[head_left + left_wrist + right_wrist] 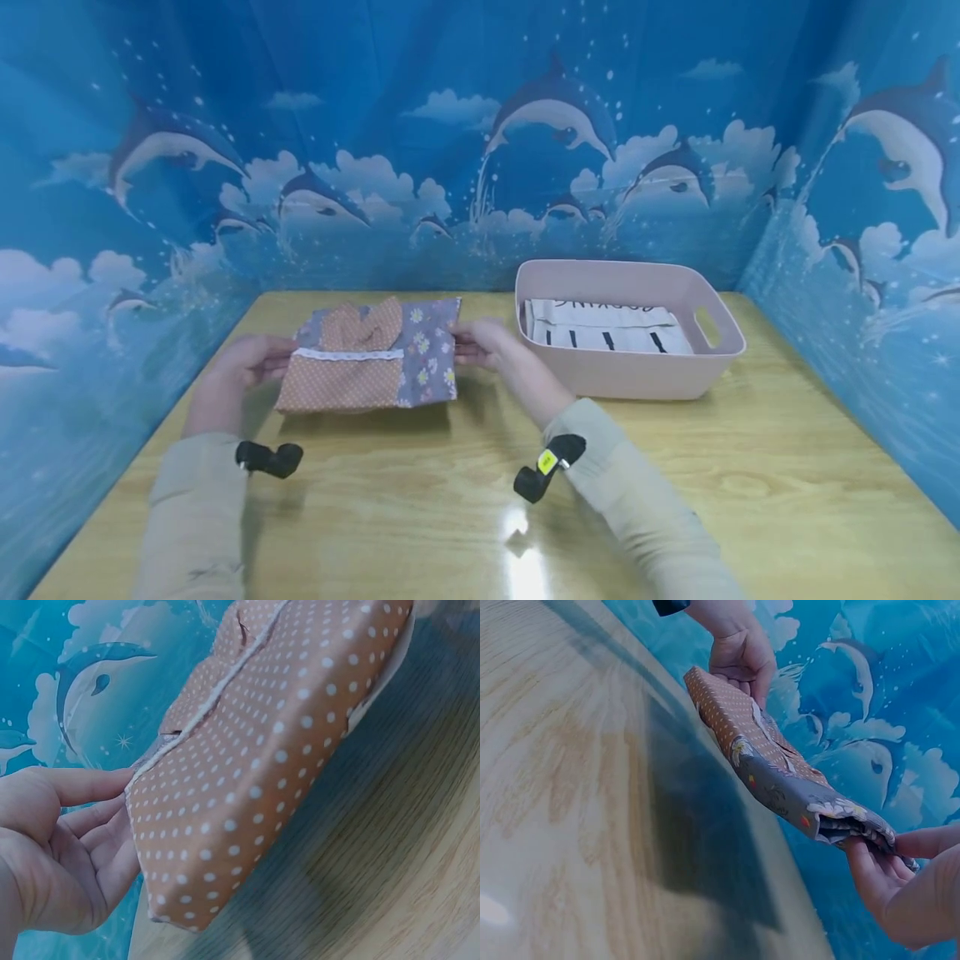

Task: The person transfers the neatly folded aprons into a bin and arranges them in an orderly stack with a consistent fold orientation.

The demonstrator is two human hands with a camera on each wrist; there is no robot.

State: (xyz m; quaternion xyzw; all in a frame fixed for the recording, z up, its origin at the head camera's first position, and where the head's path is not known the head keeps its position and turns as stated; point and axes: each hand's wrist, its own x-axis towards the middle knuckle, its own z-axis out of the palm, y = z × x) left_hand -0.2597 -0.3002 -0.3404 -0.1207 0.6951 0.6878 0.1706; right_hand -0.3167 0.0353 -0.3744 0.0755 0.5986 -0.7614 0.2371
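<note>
A folded apron (pixel 431 354), grey with flowers and brown with white polka dots, is held above the left part of the table. It has a white lace strip and a brown dotted bow on top. My left hand (pixel 258 358) pinches its left edge between thumb and fingers, also plain in the left wrist view, where the dotted cloth (pixel 225 802) fills the middle. At the opposite edge, my right hand (pixel 483 343) pinches the layered floral end (pixel 847 821). In the right wrist view a shadow lies on the table under the apron.
A pink plastic basket (pixel 630 375) with a handle hole stands right of the apron. Inside lies folded white cloth (pixel 600 317) with black lettering and short black marks. The wooden table (pixel 390 517) is bordered by blue dolphin-print curtains (pixel 420 50) at the back and sides.
</note>
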